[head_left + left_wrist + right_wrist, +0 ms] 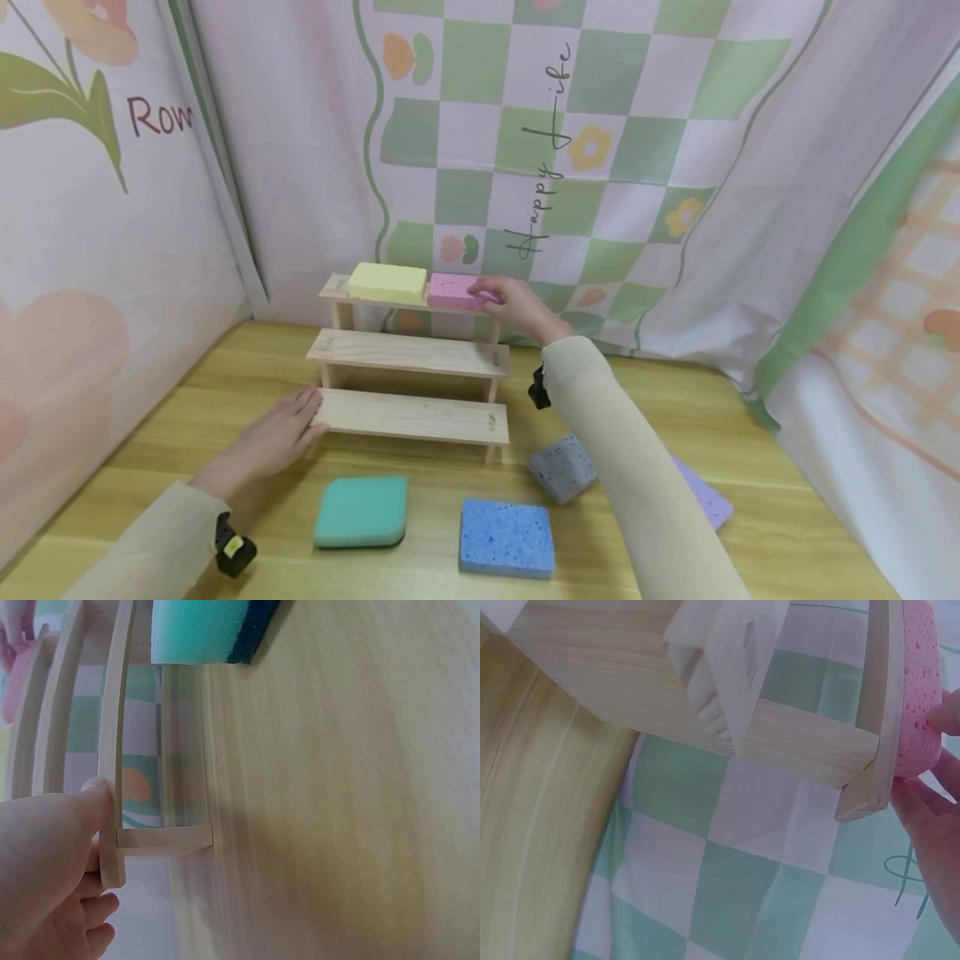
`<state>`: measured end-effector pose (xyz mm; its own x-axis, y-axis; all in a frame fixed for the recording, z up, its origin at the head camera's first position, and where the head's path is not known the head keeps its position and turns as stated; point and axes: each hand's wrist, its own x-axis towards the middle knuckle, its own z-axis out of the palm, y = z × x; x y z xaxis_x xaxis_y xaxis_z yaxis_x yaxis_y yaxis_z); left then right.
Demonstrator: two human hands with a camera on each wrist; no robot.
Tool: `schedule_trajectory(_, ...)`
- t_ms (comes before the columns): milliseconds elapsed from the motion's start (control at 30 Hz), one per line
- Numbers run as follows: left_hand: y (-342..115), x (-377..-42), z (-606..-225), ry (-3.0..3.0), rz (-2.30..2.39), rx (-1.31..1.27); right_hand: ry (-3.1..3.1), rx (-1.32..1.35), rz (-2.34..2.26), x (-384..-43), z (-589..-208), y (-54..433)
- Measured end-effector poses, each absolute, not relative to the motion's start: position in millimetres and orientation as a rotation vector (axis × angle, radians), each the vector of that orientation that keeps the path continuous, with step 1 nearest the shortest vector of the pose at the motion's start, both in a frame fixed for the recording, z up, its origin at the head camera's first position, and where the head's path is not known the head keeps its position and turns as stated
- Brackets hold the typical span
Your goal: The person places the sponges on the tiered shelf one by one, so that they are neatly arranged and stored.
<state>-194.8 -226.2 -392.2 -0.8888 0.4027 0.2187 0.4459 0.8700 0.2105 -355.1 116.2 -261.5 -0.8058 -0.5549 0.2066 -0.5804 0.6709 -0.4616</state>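
Observation:
A small three-tier wooden shelf [408,351] stands on the table. On its top tier, a pink sponge [453,290] lies just right of a yellow sponge [387,282]. My right hand [521,307] grips the pink sponge at its right end; the right wrist view shows thumb and fingers around the sponge [921,690], which sits flat on the top board. With my left hand [273,433] I hold the left end of the lowest board. In the left wrist view the thumb of that hand [52,862] presses the board's front edge, other fingers curled behind it.
In front of the shelf lie a teal sponge [362,512] with a dark underside and a blue sponge [506,538]. A grey sponge [562,469] and a purple one [703,495] lie to the right, partly behind my right sleeve. A patterned curtain [480,142] hangs close behind.

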Motion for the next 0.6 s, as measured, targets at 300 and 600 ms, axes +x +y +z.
schedule_trajectory(300, -225.9, -194.1, -391.0, -2.876, -0.385, -0.653, -2.766, 1.022, 0.765, -354.3, -262.1, 117.1)
schedule_trajectory(600, -225.0, -192.7, -388.8, -2.885, -0.396, -0.649, -2.785, 1.035, 0.754, -355.1, -262.1, 118.4)
